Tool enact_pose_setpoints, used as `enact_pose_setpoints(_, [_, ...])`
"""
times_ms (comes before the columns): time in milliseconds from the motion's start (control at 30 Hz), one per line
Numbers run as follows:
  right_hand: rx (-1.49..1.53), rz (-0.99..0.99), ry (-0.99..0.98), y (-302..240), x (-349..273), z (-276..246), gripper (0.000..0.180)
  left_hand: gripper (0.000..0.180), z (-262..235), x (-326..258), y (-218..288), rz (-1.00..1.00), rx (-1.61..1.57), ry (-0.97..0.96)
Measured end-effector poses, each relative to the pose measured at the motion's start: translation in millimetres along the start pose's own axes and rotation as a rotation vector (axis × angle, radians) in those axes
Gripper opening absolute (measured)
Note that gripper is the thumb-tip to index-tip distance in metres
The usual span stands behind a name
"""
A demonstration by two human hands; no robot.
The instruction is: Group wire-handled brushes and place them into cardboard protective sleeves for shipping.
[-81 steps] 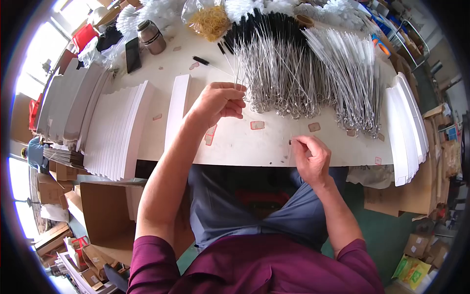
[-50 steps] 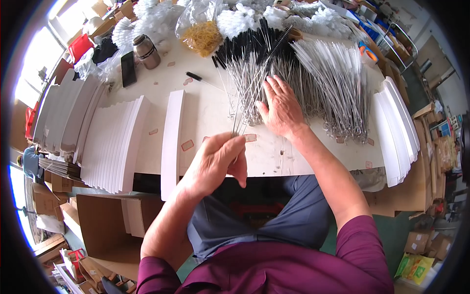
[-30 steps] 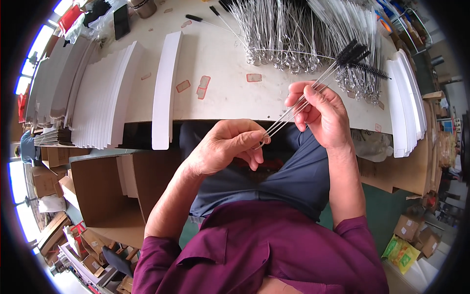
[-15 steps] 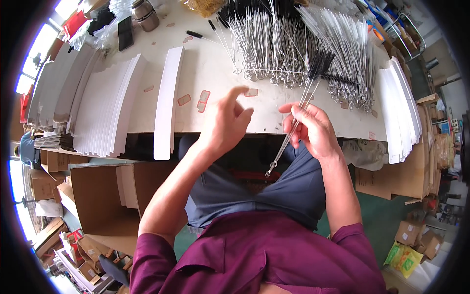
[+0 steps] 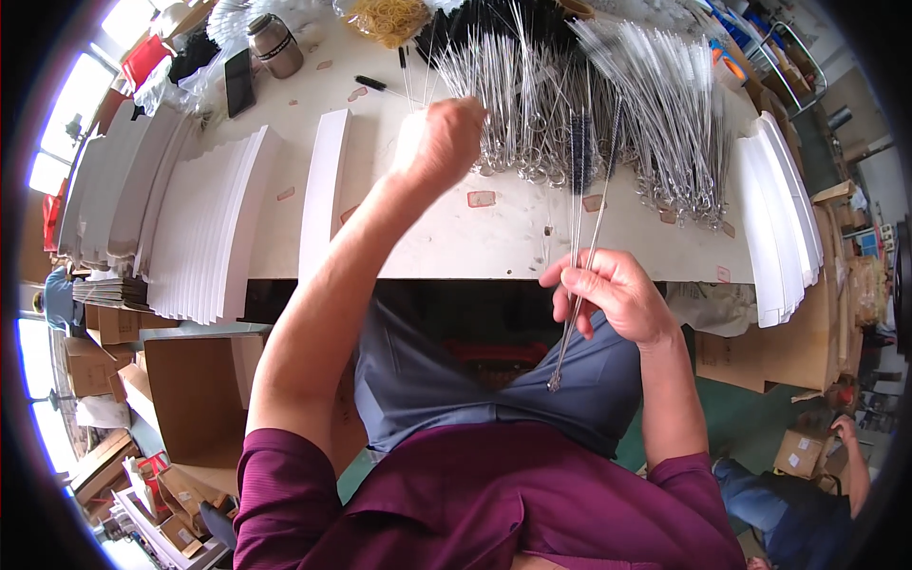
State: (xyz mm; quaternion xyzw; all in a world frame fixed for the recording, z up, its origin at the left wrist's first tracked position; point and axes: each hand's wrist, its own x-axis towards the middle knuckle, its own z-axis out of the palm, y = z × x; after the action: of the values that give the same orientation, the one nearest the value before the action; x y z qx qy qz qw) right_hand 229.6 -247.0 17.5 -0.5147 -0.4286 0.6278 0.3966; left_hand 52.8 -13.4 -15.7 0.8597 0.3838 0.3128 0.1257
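Note:
My right hand [image 5: 617, 296] pinches a few thin straw-cleaning brushes between thumb and fingers, above the table's front edge. Black bristles [image 5: 580, 157] point away from me, and the looped wire ends [image 5: 554, 380] hang below the hand over my lap. Farther off, my left hand [image 5: 442, 142] is closed at the left side of the big pile of wire-handled brushes [image 5: 532, 114]. Its fingertips are partly hidden, so whether a brush is between them does not show. To the right lies another pile of brushes [image 5: 665, 123] with pale bristles.
White folded cartons stand in a row [image 5: 204, 228] on the left, with a single long white carton [image 5: 325, 180] beside them. More white cartons [image 5: 774, 218] stand right. A phone [image 5: 239, 84], a steel flask [image 5: 275, 46] and rubber bands [image 5: 391, 17] lie behind. Another person [image 5: 798, 503] is lower right.
My left hand has moved away from me to the brush pile, and its fingers have closed. The right hand has come slightly nearer with its brushes. A person has appeared at lower right.

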Motion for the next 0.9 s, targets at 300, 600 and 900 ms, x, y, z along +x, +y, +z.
enact_pose_setpoints(300, [0.272,-0.194,0.167,7,-4,-16,0.032,0.019,-18,16,-11,-0.166,-0.154,0.212])
enact_pose_setpoints(600, [0.518,-0.320,0.299,22,13,-23,0.032,0.021,-52,-106,62,-0.432,-1.195,-0.570])
enact_pose_setpoints(900, [0.700,-0.334,0.330,34,14,-15,0.032,0.017,-32,-157,79,-0.590,-1.546,-0.366])
